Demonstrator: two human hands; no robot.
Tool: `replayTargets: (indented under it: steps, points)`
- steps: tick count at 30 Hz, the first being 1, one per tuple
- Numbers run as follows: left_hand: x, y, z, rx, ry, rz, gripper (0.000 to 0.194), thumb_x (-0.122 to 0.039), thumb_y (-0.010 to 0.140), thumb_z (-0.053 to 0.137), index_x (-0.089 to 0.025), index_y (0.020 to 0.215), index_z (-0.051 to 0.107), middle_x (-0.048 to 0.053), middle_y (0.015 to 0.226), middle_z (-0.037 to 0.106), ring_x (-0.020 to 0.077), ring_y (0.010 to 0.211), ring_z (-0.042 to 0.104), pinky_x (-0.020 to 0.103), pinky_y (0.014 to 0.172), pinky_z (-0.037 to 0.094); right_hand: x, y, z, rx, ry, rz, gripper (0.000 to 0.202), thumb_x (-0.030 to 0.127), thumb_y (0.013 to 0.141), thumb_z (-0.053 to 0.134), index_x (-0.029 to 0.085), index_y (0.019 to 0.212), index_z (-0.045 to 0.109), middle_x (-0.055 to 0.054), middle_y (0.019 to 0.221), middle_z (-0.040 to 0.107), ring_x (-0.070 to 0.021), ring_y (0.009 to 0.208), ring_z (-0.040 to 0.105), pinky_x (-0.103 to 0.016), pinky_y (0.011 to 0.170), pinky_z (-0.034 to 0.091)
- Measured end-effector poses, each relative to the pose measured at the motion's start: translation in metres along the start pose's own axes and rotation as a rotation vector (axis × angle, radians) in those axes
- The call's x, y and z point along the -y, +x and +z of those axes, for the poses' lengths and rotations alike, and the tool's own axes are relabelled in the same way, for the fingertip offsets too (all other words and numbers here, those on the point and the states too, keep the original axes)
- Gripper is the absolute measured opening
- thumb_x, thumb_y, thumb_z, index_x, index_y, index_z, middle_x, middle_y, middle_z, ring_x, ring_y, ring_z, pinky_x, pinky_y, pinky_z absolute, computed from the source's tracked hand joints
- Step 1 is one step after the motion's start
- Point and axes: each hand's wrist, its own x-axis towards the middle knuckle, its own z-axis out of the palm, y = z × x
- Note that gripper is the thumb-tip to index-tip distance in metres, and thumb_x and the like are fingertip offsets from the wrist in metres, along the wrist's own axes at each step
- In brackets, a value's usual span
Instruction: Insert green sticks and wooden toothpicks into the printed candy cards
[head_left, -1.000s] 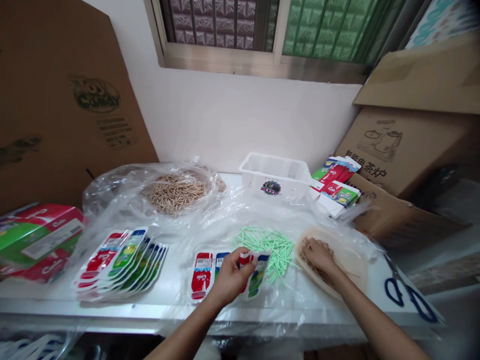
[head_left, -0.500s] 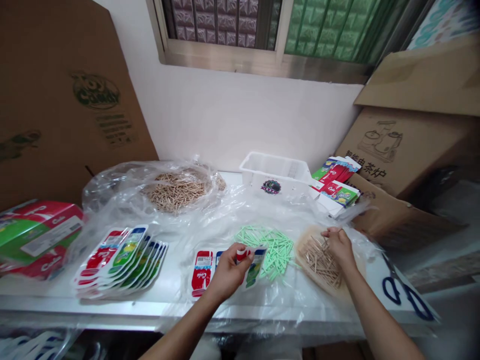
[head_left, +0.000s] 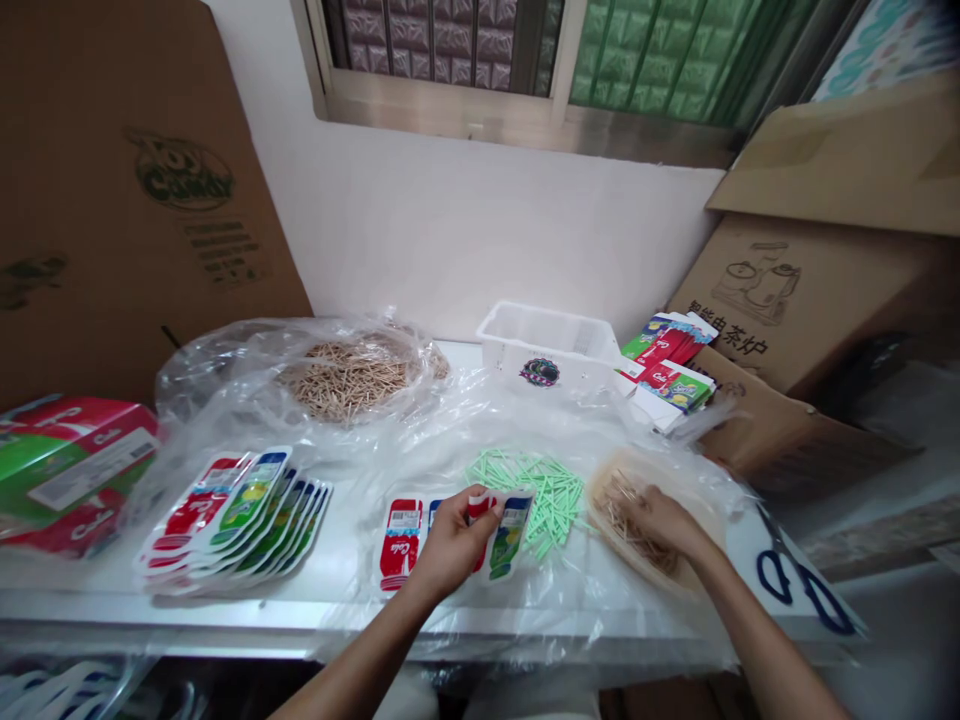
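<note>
My left hand (head_left: 456, 540) pinches a red and green printed packet (head_left: 510, 535) over the front middle of the table. Beneath and left of it lie more packets, with a red Cola one (head_left: 400, 543) in view. Just behind the held packet spreads a pile of light green sticks (head_left: 551, 490). My right hand (head_left: 664, 520) reaches into a shallow beige tray (head_left: 697, 575) of thin brown sticks (head_left: 622, 500); its fingertips are among the sticks, and whether they grip any is hidden. A fanned stack of packets (head_left: 240, 520) lies at the left.
Behind are a plastic bag of brown sticks (head_left: 349, 380) and a white basket (head_left: 547, 345). Folded printed cartons (head_left: 667, 365) lie at the back right, blue-handled scissors (head_left: 802, 590) at the right edge. Cardboard boxes (head_left: 142, 200) stand on both sides; a red-green box (head_left: 75, 475) is far left.
My right hand has moved left and down from the tray's upper right side, into the brown sticks. The left hand still holds the packet, which now faces the camera more. The view has shifted slightly.
</note>
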Motion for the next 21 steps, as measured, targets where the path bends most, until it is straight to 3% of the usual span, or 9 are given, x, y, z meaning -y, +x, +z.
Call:
replayTargets:
  steps: [2,5,10,16,21]
  points:
    - [0.001,0.000,0.000,0.002,0.000,-0.004,0.025,-0.038,0.074,0.062,-0.014,0.069,0.058,-0.001,0.063,0.055,0.0118,0.060,0.051,0.021,0.059,0.041,0.002,-0.007,0.009,0.100,-0.059,0.023,0.047,0.058,0.059,0.062,0.014,0.076,0.061,-0.016,0.076,0.069,-0.0287,0.073,0.064,-0.036,0.066,0.045]
    - [0.004,0.001,-0.002,-0.003,-0.002,-0.007,0.025,-0.039,0.075,0.061,-0.014,0.071,0.058,-0.001,0.064,0.056,0.0124,0.061,0.053,0.022,0.060,0.042,0.008,-0.013,0.018,0.189,-0.116,0.027,0.033,0.046,0.066,0.058,0.015,0.076,0.062,-0.018,0.085,0.069,-0.0294,0.080,0.064,-0.037,0.071,0.043]
    - [0.003,0.004,-0.003,-0.017,-0.022,0.009,0.023,-0.037,0.074,0.062,-0.015,0.071,0.059,-0.002,0.064,0.057,0.0115,0.060,0.053,0.020,0.059,0.041,0.012,-0.015,0.018,0.214,-0.091,0.031,0.027,0.038,0.073,0.051,0.014,0.083,0.060,-0.021,0.096,0.067,-0.0314,0.092,0.061,-0.040,0.078,0.041]
    - [-0.001,0.009,0.001,-0.033,-0.007,-0.010,0.024,-0.038,0.072,0.064,-0.014,0.073,0.061,0.000,0.064,0.060,0.0126,0.060,0.055,0.021,0.057,0.042,-0.005,-0.003,0.005,0.060,0.229,0.096,0.024,0.034,0.077,0.042,0.014,0.084,0.053,-0.019,0.086,0.066,-0.0288,0.087,0.062,-0.038,0.077,0.043]
    - [-0.001,0.016,0.009,-0.091,-0.002,-0.003,0.028,-0.041,0.069,0.066,-0.014,0.070,0.061,-0.001,0.059,0.058,0.0107,0.053,0.052,0.019,0.049,0.039,-0.012,0.004,0.007,-0.099,0.712,0.226,0.020,0.039,0.075,0.041,0.020,0.076,0.045,-0.002,0.059,0.057,-0.0200,0.054,0.061,-0.031,0.052,0.046]
